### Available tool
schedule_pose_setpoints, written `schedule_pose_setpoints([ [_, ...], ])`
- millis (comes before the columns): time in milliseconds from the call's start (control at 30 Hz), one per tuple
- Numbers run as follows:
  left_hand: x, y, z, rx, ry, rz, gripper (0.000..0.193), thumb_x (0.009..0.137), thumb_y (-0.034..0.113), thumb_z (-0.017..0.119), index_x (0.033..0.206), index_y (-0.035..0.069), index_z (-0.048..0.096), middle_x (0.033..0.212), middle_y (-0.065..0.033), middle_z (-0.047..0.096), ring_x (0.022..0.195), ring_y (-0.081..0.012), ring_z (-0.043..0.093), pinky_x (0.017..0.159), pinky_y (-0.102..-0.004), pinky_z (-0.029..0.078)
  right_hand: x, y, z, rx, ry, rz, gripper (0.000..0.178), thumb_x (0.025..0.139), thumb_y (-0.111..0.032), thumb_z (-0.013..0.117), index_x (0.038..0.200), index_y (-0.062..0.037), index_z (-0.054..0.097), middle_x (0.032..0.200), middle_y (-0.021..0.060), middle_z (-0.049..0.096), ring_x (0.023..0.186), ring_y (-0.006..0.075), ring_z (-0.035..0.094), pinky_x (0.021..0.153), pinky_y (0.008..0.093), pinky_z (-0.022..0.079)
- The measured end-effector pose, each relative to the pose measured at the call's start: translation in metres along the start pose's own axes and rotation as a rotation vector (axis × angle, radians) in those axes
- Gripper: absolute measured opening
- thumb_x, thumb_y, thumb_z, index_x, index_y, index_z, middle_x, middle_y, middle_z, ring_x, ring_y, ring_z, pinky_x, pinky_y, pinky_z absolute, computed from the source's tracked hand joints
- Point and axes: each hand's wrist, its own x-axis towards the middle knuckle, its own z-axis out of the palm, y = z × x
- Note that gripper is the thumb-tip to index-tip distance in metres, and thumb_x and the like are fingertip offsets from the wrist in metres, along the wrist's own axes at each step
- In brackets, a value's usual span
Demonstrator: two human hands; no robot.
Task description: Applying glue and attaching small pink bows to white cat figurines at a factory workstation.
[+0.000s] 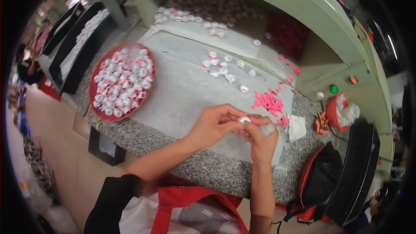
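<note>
- Left hand (212, 125): thumb and forefinger pinch a small white round piece (244, 120) with a dark centre, held above the worktop (203, 164), towards its front edge, right of middle.
- Right hand (262, 141): thumb and fingertips close on the same piece; a translucent rounded object (267, 129) sits among its fingers, kind unclear.
- Risk: a slip between fingertips, likely from the tiny smooth surface, could drop the piece and let it roll off the front edge.
- Risk: a sleeve or forearm knock could spill the heaped red basket (92, 89) near the worktop's left front corner.
- Risk: the small pink pieces (269, 102), loose towards the right edge, could scatter if brushed.
- Materials: speckled granite under a smooth pale sheet (182, 82); basket rim scalloped, plastic-looking; loose white pieces (223, 71) squat, rounded, pink-flecked.
</note>
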Motion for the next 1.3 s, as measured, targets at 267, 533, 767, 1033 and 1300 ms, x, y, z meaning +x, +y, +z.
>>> schedule_pose_setpoints([
  [267, -0.015, 0.089, -0.111, 1.274, 0.697, 0.651, 0.019, 0.07, 0.0, 0.058, 0.088, 0.006, 0.059, 0.079, -0.0102, 0.059, 0.069, -0.0243, 0.058, 0.062, -0.0305, 0.046, -0.008, -0.011, 0.008, -0.15, 0.147, -0.023, 0.011, 0.076, -0.005, 0.058, 0.083, 0.0025, 0.055, 0.088, 0.0135, 0.059, 0.054, 0.011, 0.051, 0.042, 0.0206, 0.038],
  [533, 0.029, 0.064, -0.083, 1.549, 0.524, 0.567, 0.018, 0.068, 0.006, 0.061, 0.085, 0.004, 0.058, 0.083, -0.0125, 0.052, 0.08, -0.0284, 0.054, 0.066, -0.0377, 0.046, -0.003, -0.017, 0.003, -0.188, 0.158, -0.013, 0.012, 0.077, -0.007, 0.058, 0.086, 0.0019, 0.056, 0.085, 0.0115, 0.06, 0.054, 0.0095, 0.05, 0.043, 0.0205, 0.038],
  [767, 0.081, -0.001, -0.068, 1.693, 0.241, 0.479, 0.022, 0.069, 0.013, 0.064, 0.088, 0.003, 0.057, 0.082, -0.0129, 0.055, 0.077, -0.0274, 0.058, 0.063, -0.0356, 0.048, -0.008, -0.028, 0.001, -0.168, 0.233, -0.058, 0.02, 0.075, -0.003, 0.06, 0.093, 0.0001, 0.051, 0.073, 0.0046, 0.053, 0.055, 0.0102, 0.05, 0.045, 0.0211, 0.04],
  [1033, 0.009, 0.017, -0.015, -0.413, -0.09, -0.224, 0.03, 0.082, 0.005, 0.054, 0.111, 0.001, 0.05, 0.092, -0.0091, 0.06, 0.075, -0.0141, 0.06, 0.064, -0.0206, 0.049, -0.026, -0.058, -0.005, -0.166, 0.108, -0.184, 0.034, 0.072, 0.004, 0.056, 0.102, -0.0031, 0.04, 0.073, 0.006, 0.052, 0.055, 0.0131, 0.051, 0.05, 0.0243, 0.044],
  [1300, -0.008, 0.012, 0.007, 0.133, 0.002, 0.275, 0.028, 0.076, -0.009, 0.054, 0.103, -0.004, 0.051, 0.103, -0.0143, 0.054, 0.088, -0.0197, 0.058, 0.076, -0.0274, 0.049, -0.054, -0.055, 0.009, -0.495, 0.295, -0.545, 0.029, 0.068, -0.015, 0.062, 0.089, 0.0034, 0.052, 0.083, 0.0086, 0.053, 0.072, 0.014, 0.051, 0.067, 0.024, 0.041],
])
